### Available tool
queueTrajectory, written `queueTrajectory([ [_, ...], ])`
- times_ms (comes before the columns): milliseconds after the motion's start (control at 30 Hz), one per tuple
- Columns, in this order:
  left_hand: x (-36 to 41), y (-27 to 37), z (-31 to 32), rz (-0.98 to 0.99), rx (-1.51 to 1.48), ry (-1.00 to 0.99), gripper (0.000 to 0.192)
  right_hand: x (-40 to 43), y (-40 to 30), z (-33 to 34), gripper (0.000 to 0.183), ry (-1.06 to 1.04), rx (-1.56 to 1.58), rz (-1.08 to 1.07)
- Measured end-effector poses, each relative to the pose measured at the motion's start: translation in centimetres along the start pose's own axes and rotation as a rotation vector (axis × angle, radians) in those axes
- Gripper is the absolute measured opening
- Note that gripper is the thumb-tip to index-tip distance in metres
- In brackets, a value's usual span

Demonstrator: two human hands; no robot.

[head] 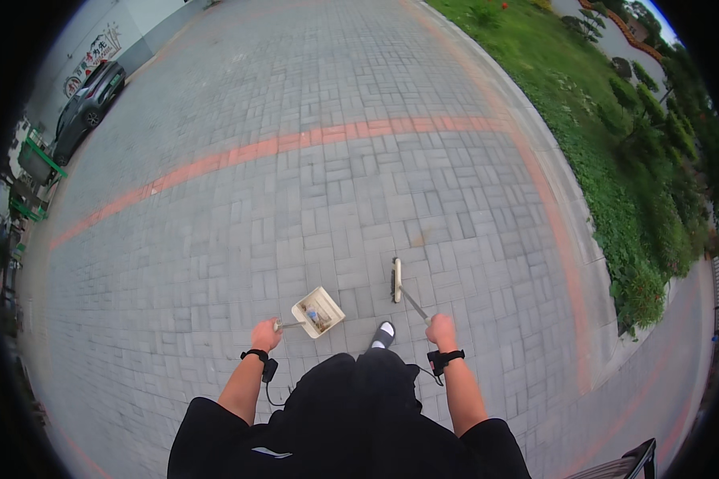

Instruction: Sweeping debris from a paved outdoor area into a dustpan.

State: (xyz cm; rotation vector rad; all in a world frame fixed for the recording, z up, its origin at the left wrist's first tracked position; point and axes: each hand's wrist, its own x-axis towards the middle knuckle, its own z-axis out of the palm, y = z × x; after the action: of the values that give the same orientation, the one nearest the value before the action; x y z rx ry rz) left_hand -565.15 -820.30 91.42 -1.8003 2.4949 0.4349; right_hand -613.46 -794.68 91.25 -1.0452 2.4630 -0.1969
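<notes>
My left hand [266, 335] grips the handle of a cream long-handled dustpan [332, 318], out in front of me and left of my foot. Some litter [315, 316], with bluish and brownish bits, lies inside the pan; it is too small to name. In my right hand [442, 332] is the grey handle of a broom [397, 280]. Its narrow cream head has dark bristles that face left, towards the dustpan side. A gap of paving separates broom head and pan. Whether either one touches the ground is hard to tell.
Grey block paving [311, 209] spreads ahead, crossed by a red brick line [299, 141]. A kerb [575, 197] borders grass and shrubs [623, 179] on the right. A dark car [90, 108] stands by a wall at far left. My foot in a dark slipper [383, 336] is between the tools.
</notes>
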Motion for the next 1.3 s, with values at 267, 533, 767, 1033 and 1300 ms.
queueTrajectory([
  [267,0.5,5.3,-2.3,-0.124,-0.035,0.08,0.042,4.7,3.9,-1.4,0.019,-0.003,0.078,-0.142],
  [533,3.7,5.5,-2.8,-0.097,-0.09,0.169,0.039,5.1,3.0,-2.0,0.019,0.022,-0.014,-0.203],
  [767,4.8,3.7,-3.9,-0.093,-0.125,0.087,0.037,0.7,-2.7,-5.3,0.022,-0.05,-0.141,-0.202],
  [1033,6.2,2.6,-7.5,0.019,-0.147,-0.043,0.043,0.4,-10.2,-10.7,0.027,0.015,-0.195,-0.332],
  [1300,8.1,7.0,-13.8,-0.089,-0.06,-0.249,0.04,3.7,-17.2,-14.1,0.031,-0.034,-0.34,-0.345],
])
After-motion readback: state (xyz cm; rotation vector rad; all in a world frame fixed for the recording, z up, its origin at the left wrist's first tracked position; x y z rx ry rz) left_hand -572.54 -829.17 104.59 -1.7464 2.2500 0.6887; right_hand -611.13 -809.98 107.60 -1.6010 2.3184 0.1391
